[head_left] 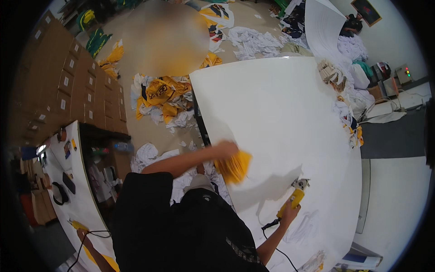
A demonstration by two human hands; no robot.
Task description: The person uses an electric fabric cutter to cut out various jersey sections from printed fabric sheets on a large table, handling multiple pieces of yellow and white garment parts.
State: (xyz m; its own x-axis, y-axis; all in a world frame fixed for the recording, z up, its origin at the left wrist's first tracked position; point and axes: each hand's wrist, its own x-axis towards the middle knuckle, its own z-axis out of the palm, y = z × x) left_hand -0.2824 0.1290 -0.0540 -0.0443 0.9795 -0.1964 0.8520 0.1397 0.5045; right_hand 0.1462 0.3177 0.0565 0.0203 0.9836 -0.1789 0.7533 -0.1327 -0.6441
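My left hand is smeared by motion at the near left edge of the white table. It grips a bunch of yellow cloth that hangs down over the edge. At the right, my right hand is wrapped round the yellow body of a handheld electric cloth cutter. The metal head of the cutter points away from me, over the white tabletop. A black cord runs from its back end down past my forearm. Thin white scraps lie beside my right hand.
Yellow and white cloth pieces heap on the floor left of the table. Brown cartons are stacked further left. At lower left a co-worker's hand holds another yellow cutter. White cloth piles beyond the table.
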